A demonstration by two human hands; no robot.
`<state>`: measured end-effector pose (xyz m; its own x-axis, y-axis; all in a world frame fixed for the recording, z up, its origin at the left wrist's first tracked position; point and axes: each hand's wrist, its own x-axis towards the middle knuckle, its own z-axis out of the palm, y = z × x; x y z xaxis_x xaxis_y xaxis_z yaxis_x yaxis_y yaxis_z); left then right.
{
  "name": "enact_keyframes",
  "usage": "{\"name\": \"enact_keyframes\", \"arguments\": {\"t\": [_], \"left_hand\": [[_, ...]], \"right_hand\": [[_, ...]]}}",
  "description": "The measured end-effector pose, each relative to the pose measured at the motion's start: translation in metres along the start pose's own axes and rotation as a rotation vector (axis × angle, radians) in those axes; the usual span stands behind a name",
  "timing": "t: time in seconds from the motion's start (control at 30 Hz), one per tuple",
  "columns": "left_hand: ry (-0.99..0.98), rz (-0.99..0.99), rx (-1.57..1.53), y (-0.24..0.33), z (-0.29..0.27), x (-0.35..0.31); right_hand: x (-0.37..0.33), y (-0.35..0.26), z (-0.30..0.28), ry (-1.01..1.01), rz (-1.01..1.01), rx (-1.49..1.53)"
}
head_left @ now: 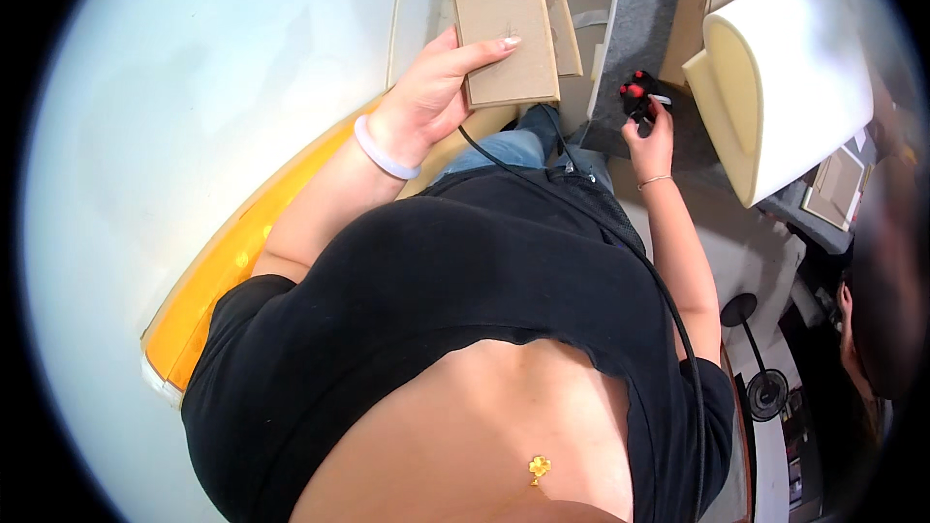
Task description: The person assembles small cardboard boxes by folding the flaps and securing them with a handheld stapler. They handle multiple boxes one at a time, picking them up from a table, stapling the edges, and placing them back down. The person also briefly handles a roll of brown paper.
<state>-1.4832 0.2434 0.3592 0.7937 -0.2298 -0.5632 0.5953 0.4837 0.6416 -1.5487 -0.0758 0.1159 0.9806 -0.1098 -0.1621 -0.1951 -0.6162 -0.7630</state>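
A wide pale table (174,116) fills the view from 7 to 11 o'clock, smooth and faintly glossy, with a cream edge strip running up toward 12. Along its near rim, from about 8 o'clock toward the centre, curves an orange band (232,252) that ends in a white cap at its lower tip. Just right of that, the left hand (426,97), a pale bangle (383,150) on its wrist, grips a tan board (506,39) at about 12 o'clock: the thumb lies across the board's face and the fingers wrap behind its left edge. A second board (565,24) of the same colour sits touching behind it, offset up and to the right; whether the hand holds both cannot be told. Right of the boards a grey felt panel (644,19) stands at 12 to 1 o'clock. Against its lower end the right hand (651,136) is closed around a black tool (637,95) with red knobs, a thin bracelet on the wrist. At 1 to 2 o'clock a thick cream foam block (775,87) with a rounded end lies tilted. Below it, at 3 to 4 o'clock, the floor shows a round black stand base (765,392), and another person's dark hair is at the right rim.
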Motion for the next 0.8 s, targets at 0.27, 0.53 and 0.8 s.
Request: {"name": "enact_keyframes", "arguments": {"t": [0.27,0.53,0.8], "left_hand": [[-0.053,0.083,0.032,0.009,0.007,-0.008],[-0.095,0.11,0.049,0.01,0.011,-0.018],[-0.099,0.149,0.038,0.007,0.012,-0.022]], "right_hand": [[-0.019,-0.167,-0.101,-0.479,0.289,1.4],[-0.054,-0.235,-0.11,-0.566,0.366,1.031],[-0.054,-0.253,-0.112,-0.376,-0.154,0.035]]}}
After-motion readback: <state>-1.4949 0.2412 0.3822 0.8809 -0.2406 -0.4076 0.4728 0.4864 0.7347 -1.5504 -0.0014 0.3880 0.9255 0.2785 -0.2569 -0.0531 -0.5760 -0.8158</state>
